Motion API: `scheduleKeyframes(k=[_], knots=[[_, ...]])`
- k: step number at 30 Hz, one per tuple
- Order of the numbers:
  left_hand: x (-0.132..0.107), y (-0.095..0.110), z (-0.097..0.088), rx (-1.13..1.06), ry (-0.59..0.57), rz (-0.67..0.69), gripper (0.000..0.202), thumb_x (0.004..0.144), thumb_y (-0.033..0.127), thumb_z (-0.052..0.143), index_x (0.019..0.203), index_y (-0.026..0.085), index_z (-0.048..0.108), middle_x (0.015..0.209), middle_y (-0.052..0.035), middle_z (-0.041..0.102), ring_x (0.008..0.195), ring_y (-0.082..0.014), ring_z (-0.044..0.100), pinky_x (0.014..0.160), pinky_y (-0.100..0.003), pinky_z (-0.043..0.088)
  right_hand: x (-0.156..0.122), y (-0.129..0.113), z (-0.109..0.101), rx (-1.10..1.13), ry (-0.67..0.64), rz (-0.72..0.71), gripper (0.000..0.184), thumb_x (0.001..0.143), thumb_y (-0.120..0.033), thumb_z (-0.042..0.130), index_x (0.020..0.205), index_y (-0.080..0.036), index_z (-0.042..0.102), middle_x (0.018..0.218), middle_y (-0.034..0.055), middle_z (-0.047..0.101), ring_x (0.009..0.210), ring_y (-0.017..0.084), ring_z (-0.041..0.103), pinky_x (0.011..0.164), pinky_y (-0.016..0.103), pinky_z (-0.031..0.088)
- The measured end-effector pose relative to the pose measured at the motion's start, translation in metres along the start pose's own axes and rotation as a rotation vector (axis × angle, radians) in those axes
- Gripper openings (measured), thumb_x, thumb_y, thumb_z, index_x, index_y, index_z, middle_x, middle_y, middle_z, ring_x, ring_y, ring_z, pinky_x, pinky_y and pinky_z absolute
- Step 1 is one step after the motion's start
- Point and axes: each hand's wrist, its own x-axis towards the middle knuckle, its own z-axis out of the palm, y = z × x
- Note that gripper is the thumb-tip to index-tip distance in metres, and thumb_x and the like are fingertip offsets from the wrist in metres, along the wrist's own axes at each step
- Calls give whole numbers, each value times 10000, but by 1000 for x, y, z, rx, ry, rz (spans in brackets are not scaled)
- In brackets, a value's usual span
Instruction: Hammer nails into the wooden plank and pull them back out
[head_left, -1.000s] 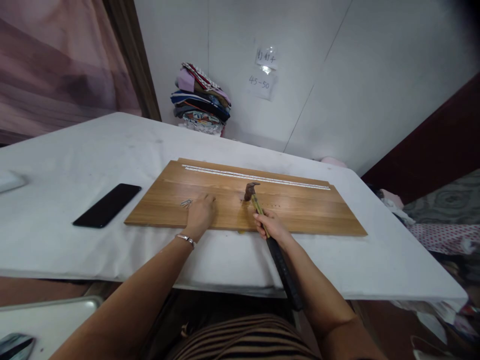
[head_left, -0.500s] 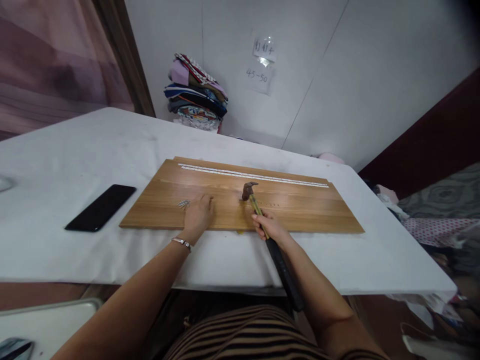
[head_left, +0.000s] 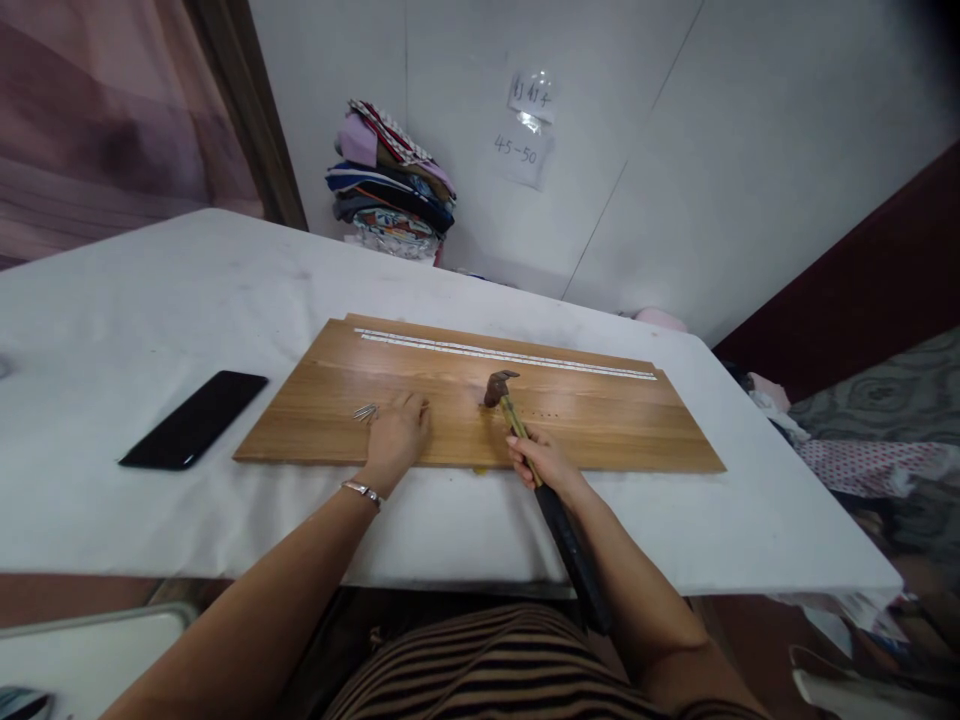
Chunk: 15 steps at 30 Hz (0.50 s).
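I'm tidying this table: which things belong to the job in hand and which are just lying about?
In the job:
hammer, in the right hand
wooden board beneath the hammer
nails beside the left hand

Apparently lying about:
black phone
stacked fabrics by the wall

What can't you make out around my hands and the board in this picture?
All in the head view:
1. Under the left hand: its palm and fingers hide that patch of the board.
2. Below the hammer head: it covers the spot, so contact is unclear.
3. Number of nails: too small, and bunched together.
4. Markings on the white strips: too small to read.
5. Object at lower left: cut off by the picture's edge.
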Motion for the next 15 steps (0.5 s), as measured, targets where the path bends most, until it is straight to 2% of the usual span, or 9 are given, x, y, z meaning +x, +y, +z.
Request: scheduleKeyframes(k=[15], knots=[[2, -7, 9, -71, 81, 18, 273, 958, 206, 448, 1016, 160, 711, 1113, -152, 724, 1109, -284, 661, 984, -392, 509, 1, -3, -3, 12, -19, -8, 410, 699, -512, 716, 908, -242, 488, 502, -143, 453, 309, 63, 350, 321, 225, 265]])
